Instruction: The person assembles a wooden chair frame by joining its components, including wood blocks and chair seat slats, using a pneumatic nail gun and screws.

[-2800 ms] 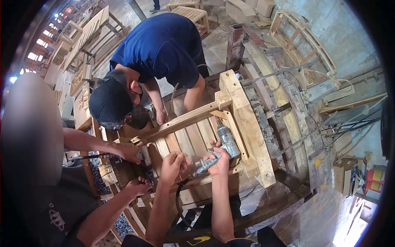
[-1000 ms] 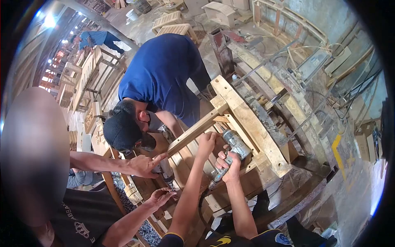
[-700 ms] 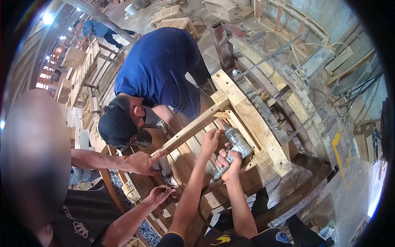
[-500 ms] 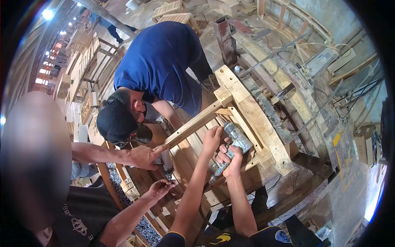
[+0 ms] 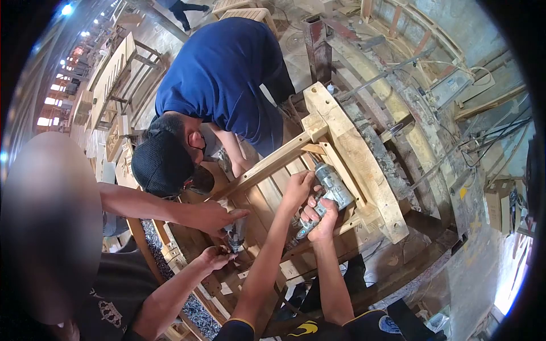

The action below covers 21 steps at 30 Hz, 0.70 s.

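My right hand (image 5: 322,217) is wrapped round the handle of a grey-blue power drill (image 5: 335,187). The drill lies across the inside of a wooden frame (image 5: 352,145), near its thick end beam. Beside the drill's front end is my left hand (image 5: 298,188), its fingers closed together; whatever they hold is too small to make out. Wooden slats (image 5: 256,210) run beneath my left forearm. At the frame's far left, a co-worker's two hands (image 5: 213,217) are around another drill (image 5: 235,234).
A person in a blue shirt (image 5: 219,74) and black cap leans over the frame's far side. Another person in a dark shirt (image 5: 122,290) stands at the left. Metal rails (image 5: 392,96) run along the right. A tray of screws (image 5: 151,234) lies at lower left.
The view has shifted slightly. The co-worker's upper hand at the left has moved right, over the other drill. My hands stay at my drill.
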Each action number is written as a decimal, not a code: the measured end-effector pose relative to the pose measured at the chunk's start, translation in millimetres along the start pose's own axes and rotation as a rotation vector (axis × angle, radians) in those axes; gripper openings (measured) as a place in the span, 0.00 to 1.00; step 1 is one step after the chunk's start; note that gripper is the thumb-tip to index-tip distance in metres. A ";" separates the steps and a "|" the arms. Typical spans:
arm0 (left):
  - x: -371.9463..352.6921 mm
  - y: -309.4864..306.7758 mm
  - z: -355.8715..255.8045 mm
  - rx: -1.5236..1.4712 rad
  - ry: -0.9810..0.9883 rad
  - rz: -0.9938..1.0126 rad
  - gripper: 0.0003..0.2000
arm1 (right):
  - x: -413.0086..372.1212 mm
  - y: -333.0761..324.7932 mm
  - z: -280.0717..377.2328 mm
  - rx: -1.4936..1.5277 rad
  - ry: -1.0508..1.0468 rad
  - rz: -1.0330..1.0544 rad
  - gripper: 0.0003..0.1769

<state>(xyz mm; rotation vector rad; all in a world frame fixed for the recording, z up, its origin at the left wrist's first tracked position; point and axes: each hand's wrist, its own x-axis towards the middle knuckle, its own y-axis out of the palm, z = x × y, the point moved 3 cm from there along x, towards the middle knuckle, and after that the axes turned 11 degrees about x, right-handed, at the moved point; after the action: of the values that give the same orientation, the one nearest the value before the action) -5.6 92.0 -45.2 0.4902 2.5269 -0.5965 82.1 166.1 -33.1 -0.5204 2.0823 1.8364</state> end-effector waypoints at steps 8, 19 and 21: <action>-0.9 0.8 -1.7 -0.037 -0.029 -0.006 0.15 | 2.5 4.0 2.0 -0.035 0.036 -0.108 0.15; -4.8 -0.8 -9.4 -0.016 -0.060 -0.062 0.15 | 3.2 1.7 1.9 0.002 0.076 -0.125 0.15; -2.2 2.6 -3.7 -0.005 -0.036 -0.072 0.15 | 5.5 -3.4 2.0 0.038 0.096 -0.078 0.15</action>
<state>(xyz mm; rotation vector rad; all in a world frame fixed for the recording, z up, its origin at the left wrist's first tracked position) -4.1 95.6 -41.9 0.3849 2.5202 -0.6193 78.8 167.3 -38.9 -0.6827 2.1226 1.7568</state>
